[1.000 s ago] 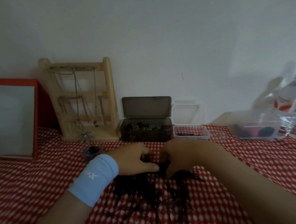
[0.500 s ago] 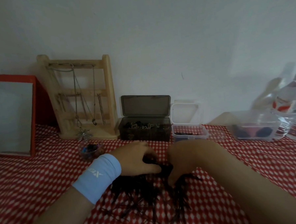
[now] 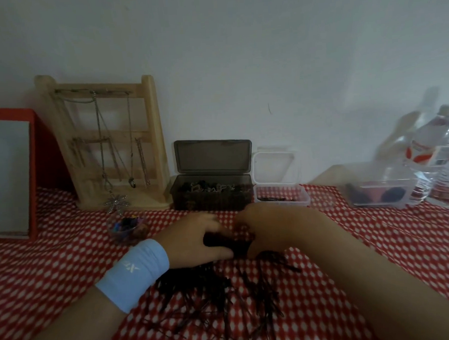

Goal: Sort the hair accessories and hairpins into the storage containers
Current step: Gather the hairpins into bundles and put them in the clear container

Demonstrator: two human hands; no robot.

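Near the middle of the bench, on the red-and-white checked cloth (image 3: 378, 239), the left hand (image 3: 196, 239) and the right hand (image 3: 270, 224) meet, knuckles up. Both have their fingers curled around one dark bundle of hairpins (image 3: 228, 243) held between them; the right hand's fingertips are hidden behind it. More loose hairpins (image 3: 219, 297) lie scattered toward the near edge, between the forearms. A pale blue wristband (image 3: 135, 273) sits on the left wrist. Along the back edge stand a dark box (image 3: 212, 199), lid up and filled with clips, and touching its right side a small clear box (image 3: 282, 199) holding a few pins. A small bowl (image 3: 126, 227) of coloured bands sits just left of the left hand, and a clear tub (image 3: 380, 193) is toward the right edge.
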